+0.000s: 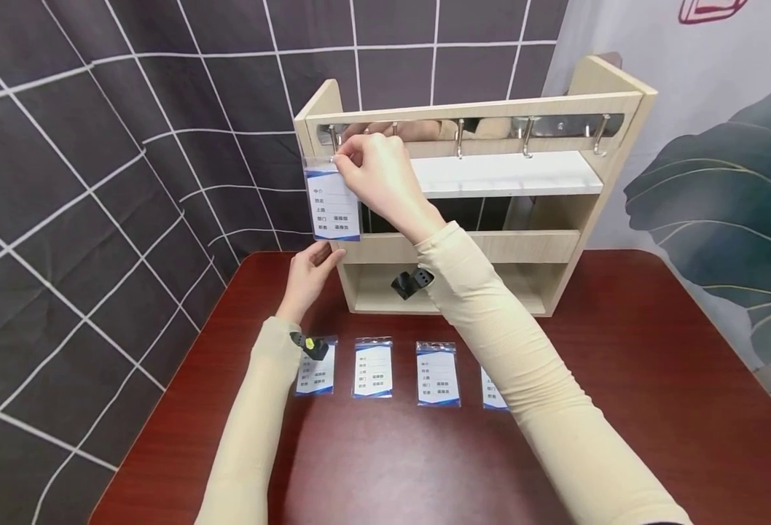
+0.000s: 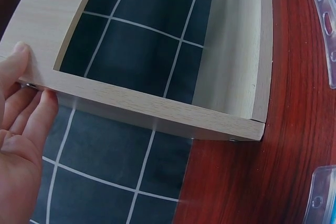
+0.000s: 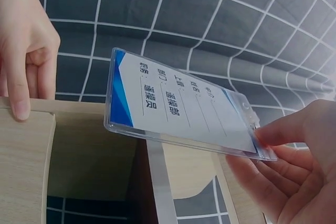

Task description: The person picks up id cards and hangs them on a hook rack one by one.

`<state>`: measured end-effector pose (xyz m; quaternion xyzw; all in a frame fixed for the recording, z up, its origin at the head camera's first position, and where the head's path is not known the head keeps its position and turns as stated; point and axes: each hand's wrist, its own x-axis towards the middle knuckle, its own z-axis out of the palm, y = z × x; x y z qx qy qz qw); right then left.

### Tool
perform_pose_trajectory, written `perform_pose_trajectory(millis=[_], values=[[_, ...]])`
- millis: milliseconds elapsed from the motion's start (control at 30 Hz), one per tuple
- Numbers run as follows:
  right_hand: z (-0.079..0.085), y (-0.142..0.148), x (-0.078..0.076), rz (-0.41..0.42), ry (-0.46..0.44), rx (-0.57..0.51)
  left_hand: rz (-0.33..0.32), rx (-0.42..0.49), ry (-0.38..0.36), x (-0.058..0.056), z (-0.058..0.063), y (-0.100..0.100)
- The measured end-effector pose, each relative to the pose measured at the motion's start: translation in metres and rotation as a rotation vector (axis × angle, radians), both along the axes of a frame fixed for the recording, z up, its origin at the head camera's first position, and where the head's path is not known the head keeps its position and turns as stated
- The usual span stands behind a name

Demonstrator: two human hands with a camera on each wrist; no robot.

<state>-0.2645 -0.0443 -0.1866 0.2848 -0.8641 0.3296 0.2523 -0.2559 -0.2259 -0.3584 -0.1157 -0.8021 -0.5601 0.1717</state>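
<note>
A clear plastic badge holder [image 1: 333, 208] with a white and blue printed card hangs from my right hand [image 1: 382, 171]. Thumb and fingers pinch its top edge, just in front of the leftmost metal hook [image 1: 334, 137] of a wooden rack. In the right wrist view the badge holder [image 3: 184, 108] is tilted, and whether it touches the hook cannot be seen. Lower down, my left hand [image 1: 307, 277] grips the left side of the wooden rack [image 1: 464, 248]. The left wrist view has the thumb on the front board and the fingers of that hand [image 2: 23, 114] against the side panel.
Several more hooks [image 1: 460, 138] line the metal strip across the rack's top. Below them runs a white shelf [image 1: 510, 173]. Several badge holders [image 1: 438, 375] lie in a row on the red-brown table [image 1: 385, 467], one partly under my right sleeve. A dark gridded cloth [image 1: 51, 219] hangs at left.
</note>
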Motion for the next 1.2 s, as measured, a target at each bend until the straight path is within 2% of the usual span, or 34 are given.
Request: perform_pose_trajectory(millis=[333,567,600,867,1033,1200], values=[[0.002,-0.003,0.000,-0.039,-0.020,0.030,-0.003,0.000,-0.007,-0.001,-0.003,0.000],[-0.003,-0.004,-0.003,-0.060,0.025,0.034,-0.007,0.035,-0.015,-0.028,-0.026,-0.011],[-0.004,-0.004,-0.003,-0.064,0.027,0.040,-0.008,0.038,-0.017,-0.028,-0.027,-0.012],[-0.006,-0.003,-0.001,-0.068,0.020,0.057,-0.014,0.037,0.000,-0.027,-0.032,-0.011],[-0.006,-0.002,0.000,-0.070,0.028,0.061,-0.011,0.036,-0.001,-0.026,-0.029,-0.009],[-0.010,-0.004,0.001,-0.069,0.043,0.075,-0.006,0.030,-0.036,-0.024,-0.024,-0.010]])
